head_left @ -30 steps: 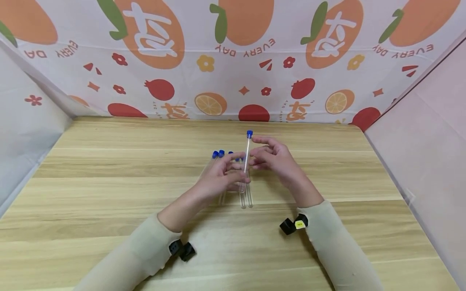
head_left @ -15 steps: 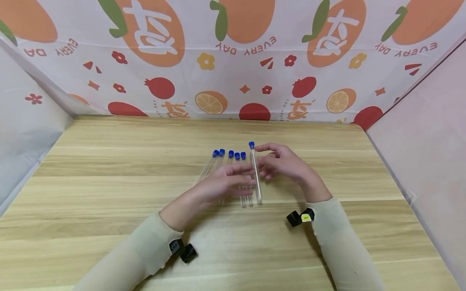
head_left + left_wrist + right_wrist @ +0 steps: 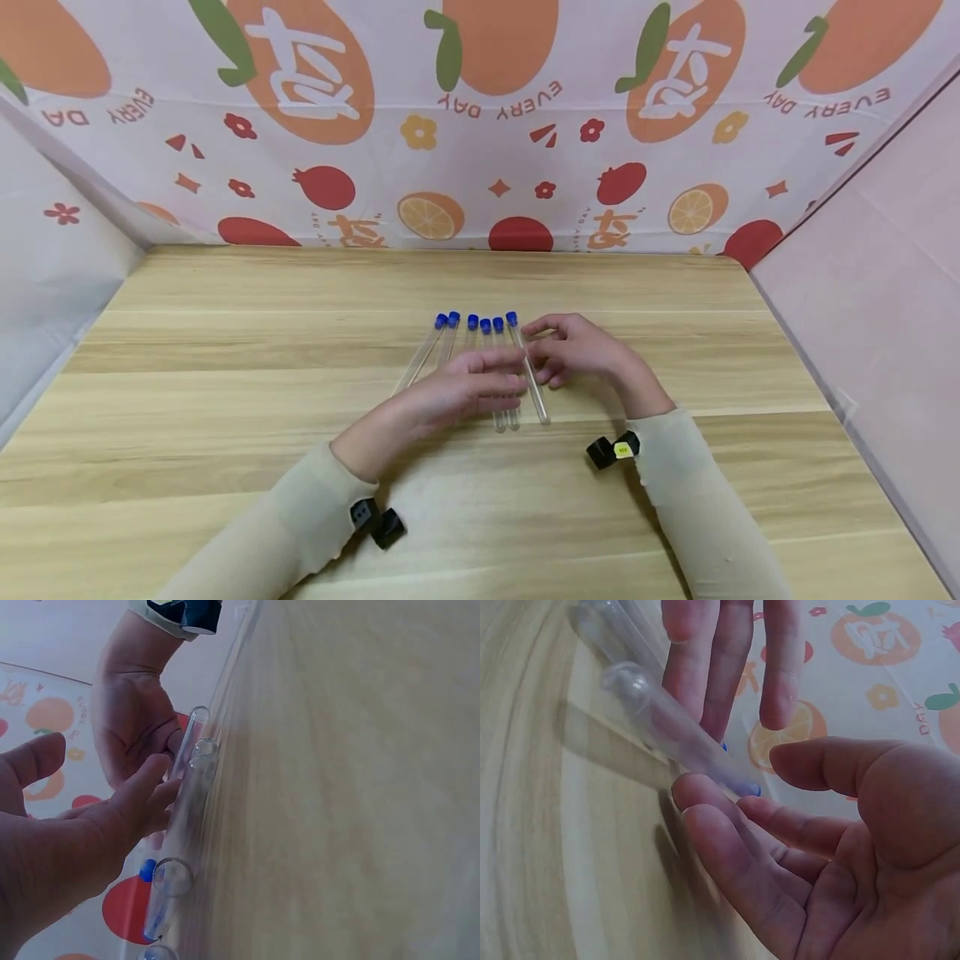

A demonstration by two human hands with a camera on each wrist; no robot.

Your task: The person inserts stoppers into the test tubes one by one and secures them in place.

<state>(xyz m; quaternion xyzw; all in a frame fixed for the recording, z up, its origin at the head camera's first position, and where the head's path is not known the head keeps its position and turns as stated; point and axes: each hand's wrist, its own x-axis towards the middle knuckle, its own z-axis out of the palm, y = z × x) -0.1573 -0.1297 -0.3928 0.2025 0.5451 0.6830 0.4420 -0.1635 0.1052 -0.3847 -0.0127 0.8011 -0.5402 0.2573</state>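
Several clear test tubes [image 3: 418, 358] with blue caps lie side by side on the table, caps toward the back. At the right end of the row, one tube [image 3: 537, 398] slants with its rounded end to the right. My left hand [image 3: 450, 390] hovers over the row with fingers extended, its fingertips at that tube and hiding the middle of several others. Just right of the same tube is my right hand [image 3: 581, 350], fingers loosely bent and thumb apart. In the right wrist view this tube [image 3: 679, 731] passes between the two hands' fingertips; neither pinches it. Contact is hard to tell.
The wooden table [image 3: 225, 350] runs back to a fruit-printed cloth [image 3: 465, 167]. Pale side sheets [image 3: 862, 317] rise at left and right. A black wrist camera [image 3: 602, 452] sits on the right cuff and another [image 3: 387, 527] on the left.
The rightmost tube, raised between the hands a second ago, has come down to the right end of the row. The right hand has shifted toward me and slightly right; the left fingers have spread off the tube.
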